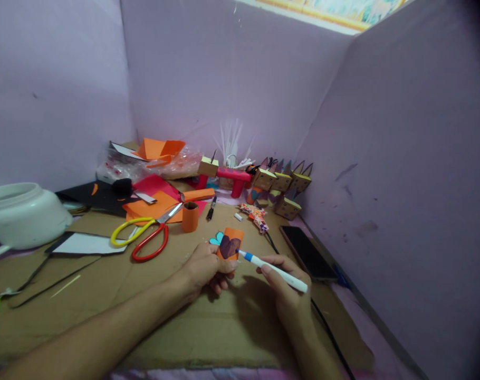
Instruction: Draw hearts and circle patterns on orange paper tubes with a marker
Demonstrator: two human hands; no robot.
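Note:
Near the middle, my left hand (206, 268) holds a small orange roll (235, 233) with a dark purple heart (229, 247) on its front. A light blue heart-shaped piece (216, 238) sticks out at the roll's left side. My right hand (289, 287) grips a white marker (281, 272) with a blue collar, its tip at the right edge of the purple heart. Behind them, another orange roll (190, 217) stands upright on the cardboard (176, 327).
Scissors (150, 243), orange paper, black paper and a white pot (24, 216) are at the left. Box-headed figures (281, 181) line the wall behind. A phone (308, 253), a patterned glue gun (258, 217) with a black cable and a black pen (211, 208) lie around.

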